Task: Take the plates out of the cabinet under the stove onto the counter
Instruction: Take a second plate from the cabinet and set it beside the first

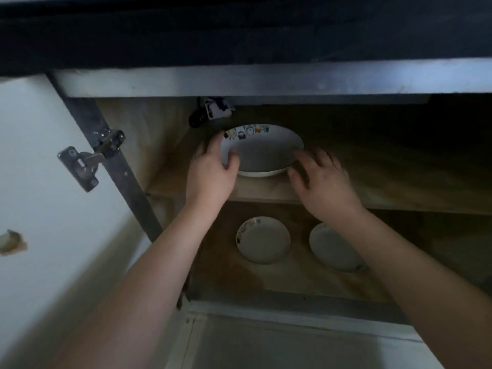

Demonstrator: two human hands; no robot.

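both hands (pixel 210 169) (pixel 322 179) flank round glossy plate (pixel 262 150) on wooden shelf (pixel 372 166).

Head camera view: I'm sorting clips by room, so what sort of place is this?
Most likely a home kitchen: an open cabinet under a dark counter edge, with a large plate on the wooden shelf and two small plates below, beside a hinged white door.

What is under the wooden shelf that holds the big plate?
Under the wooden shelf, two small plates lie side by side on the cabinet floor. The right arm covers part of the right plate; the area farther right is too dark.
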